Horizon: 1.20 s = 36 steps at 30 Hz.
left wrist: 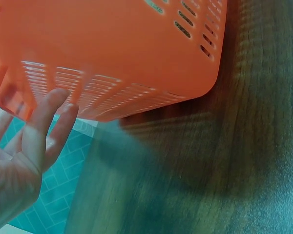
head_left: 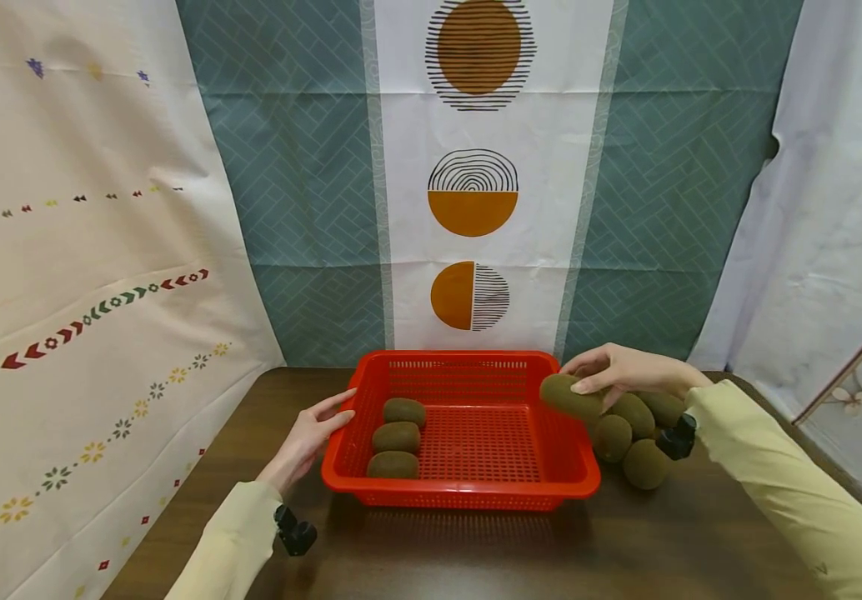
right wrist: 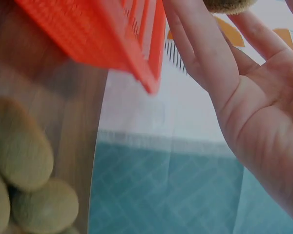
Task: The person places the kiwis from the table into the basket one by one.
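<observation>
My right hand [head_left: 629, 371] pinches a brown kiwi [head_left: 568, 397] between thumb and fingers, over the right rim of the red basket [head_left: 468, 487]. Only the kiwi's fuzzy end [right wrist: 230, 5] shows at the top of the right wrist view. Along the basket's left side stand three kiwis [head_left: 396, 437] in a column, lying sideways. My left hand [head_left: 311, 437] is at the left rim, its fingers spread and fairly straight against it. From below, the left wrist view shows those fingers [left wrist: 51, 105] beside the slotted wall.
Several loose kiwis [head_left: 645, 465] lie in a pile on the dark wooden table [head_left: 431, 558], right of the basket and under my right forearm. A patterned curtain [head_left: 468, 292] hangs close behind the basket. More cloth [head_left: 101, 292] closes off the left side.
</observation>
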Motion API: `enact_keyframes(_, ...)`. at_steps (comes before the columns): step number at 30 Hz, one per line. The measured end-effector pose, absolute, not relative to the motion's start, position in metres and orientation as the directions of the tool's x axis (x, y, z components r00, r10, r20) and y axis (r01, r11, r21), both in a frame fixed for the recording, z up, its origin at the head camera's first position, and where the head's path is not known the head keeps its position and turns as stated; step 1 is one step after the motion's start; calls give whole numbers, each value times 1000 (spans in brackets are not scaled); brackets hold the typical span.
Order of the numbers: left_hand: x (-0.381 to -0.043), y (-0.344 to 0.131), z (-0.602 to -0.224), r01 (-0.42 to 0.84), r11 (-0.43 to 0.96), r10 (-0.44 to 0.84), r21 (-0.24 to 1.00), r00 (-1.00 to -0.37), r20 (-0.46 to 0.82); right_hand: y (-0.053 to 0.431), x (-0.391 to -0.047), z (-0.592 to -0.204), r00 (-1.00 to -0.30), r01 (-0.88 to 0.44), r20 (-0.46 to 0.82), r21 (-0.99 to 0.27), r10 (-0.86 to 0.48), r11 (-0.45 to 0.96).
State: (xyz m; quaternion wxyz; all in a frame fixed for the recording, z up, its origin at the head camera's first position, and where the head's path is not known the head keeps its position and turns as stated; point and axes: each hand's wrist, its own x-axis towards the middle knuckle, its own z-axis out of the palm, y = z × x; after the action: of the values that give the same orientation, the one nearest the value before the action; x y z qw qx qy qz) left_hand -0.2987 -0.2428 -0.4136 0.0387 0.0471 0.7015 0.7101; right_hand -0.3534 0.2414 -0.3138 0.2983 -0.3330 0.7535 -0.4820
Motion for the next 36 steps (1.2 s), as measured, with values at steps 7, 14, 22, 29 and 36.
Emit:
enact_keyframes(7,-303,-244,-418,12,8,99,1000,-995,11,197,-367,-316,-614,-216,-140,-917,-777,335)
enact_keyframes(14,-303,-243,-416,10,3,101,1000,-995,9,153,-376,-324,-629,-235,-158,-895,-761,380)
enact_keyframes(22,-300,-242,-411,-1,-7,107,1000,-994,0,110,-384,-347,-578,-163,-216,-914,-787,371)
enact_keyframes(29,-287,-235,-394,-10,-18,123,1000,-992,-8,85,-386,-368,-504,-156,-295,-893,-812,422)
enact_keyframes(36,-285,-234,-394,-7,-23,128,1000,-992,-4,70,-387,-383,-462,-115,-378,-871,-802,478)
